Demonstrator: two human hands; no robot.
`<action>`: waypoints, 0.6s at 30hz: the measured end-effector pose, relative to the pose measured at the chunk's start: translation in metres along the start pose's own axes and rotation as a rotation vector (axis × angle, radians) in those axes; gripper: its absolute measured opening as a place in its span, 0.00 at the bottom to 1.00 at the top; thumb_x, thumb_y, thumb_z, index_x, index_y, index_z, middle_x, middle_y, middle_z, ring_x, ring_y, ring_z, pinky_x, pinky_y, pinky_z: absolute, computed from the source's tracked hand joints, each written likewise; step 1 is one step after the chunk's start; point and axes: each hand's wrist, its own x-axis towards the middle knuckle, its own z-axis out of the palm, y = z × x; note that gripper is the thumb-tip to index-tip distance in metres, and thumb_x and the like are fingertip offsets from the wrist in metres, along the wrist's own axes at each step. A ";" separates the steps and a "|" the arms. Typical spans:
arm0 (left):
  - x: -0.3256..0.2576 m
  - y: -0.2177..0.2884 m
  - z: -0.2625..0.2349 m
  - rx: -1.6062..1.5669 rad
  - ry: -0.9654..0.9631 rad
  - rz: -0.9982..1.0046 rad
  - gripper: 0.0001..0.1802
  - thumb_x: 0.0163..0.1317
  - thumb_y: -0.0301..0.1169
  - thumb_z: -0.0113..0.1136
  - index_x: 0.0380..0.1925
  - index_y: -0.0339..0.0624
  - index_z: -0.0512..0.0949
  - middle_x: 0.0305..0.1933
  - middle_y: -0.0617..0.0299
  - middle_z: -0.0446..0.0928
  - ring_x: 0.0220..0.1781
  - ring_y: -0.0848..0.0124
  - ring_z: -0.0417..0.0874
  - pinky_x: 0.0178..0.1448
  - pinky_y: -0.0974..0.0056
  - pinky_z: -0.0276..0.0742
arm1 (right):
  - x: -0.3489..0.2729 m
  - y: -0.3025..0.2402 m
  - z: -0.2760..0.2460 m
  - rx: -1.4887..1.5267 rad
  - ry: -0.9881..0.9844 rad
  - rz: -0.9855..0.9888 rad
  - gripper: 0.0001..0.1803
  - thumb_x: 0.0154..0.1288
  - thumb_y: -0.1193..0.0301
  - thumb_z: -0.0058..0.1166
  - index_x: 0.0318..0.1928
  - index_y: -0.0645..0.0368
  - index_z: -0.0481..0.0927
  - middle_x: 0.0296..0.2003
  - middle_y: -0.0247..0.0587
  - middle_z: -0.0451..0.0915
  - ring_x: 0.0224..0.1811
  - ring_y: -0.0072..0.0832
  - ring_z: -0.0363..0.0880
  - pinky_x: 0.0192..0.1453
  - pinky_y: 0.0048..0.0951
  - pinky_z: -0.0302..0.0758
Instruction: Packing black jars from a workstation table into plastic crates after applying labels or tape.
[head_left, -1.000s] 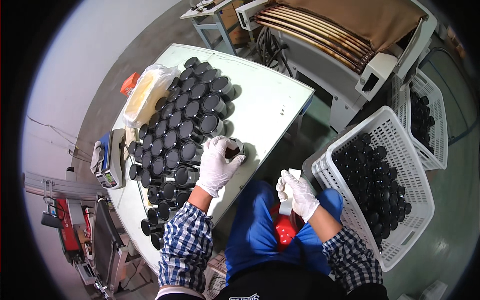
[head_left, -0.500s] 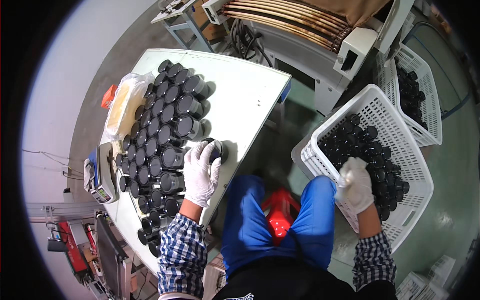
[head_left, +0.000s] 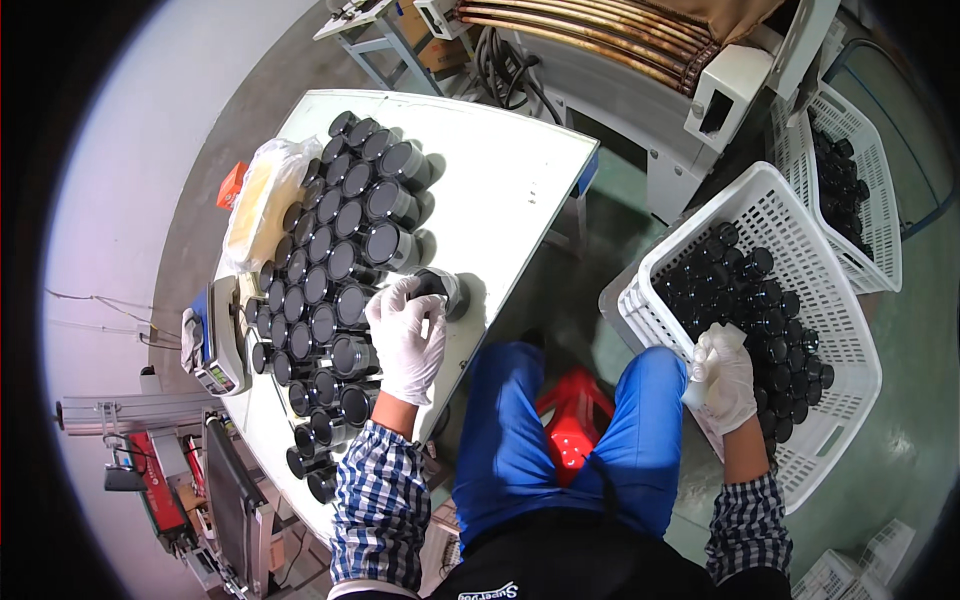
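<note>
My left hand (head_left: 408, 342), in a white glove, is at the right side of a group of jars, its fingers bent together at the black lid (head_left: 428, 284) of a clear jar (head_left: 456, 296). Whether the lid sits fully on this jar is hard to see. Several clear jars with black lids (head_left: 388, 245) stand close together on the white table. My gloved right hand (head_left: 726, 378) is closed above the near left rim of a white perforated basket (head_left: 845, 395). A small whitish thing shows at its fingers, too unclear to name. Black lidded pieces (head_left: 765, 320) fill part of the basket.
A plastic-wrapped yellowish block (head_left: 262, 215) and a scale (head_left: 215, 345) lie at the table's left side. A second white basket (head_left: 885, 200) with black pieces stands behind the first. A red stool (head_left: 572, 430) is between my knees. A large machine (head_left: 640, 95) stands beyond the table.
My left fingers have drawn up from lying over the jar to a pinch at its lid. My right hand has stayed by the basket rim. The whole view has shifted slightly.
</note>
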 end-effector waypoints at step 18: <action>0.002 -0.002 0.049 -0.051 -0.122 0.198 0.33 0.72 0.46 0.48 0.70 0.39 0.59 0.74 0.51 0.59 0.76 0.52 0.55 0.77 0.51 0.50 | -0.004 0.014 -0.305 -1.518 0.540 0.041 0.19 0.61 0.60 0.60 0.46 0.60 0.76 0.39 0.53 0.81 0.42 0.45 0.82 0.42 0.42 0.77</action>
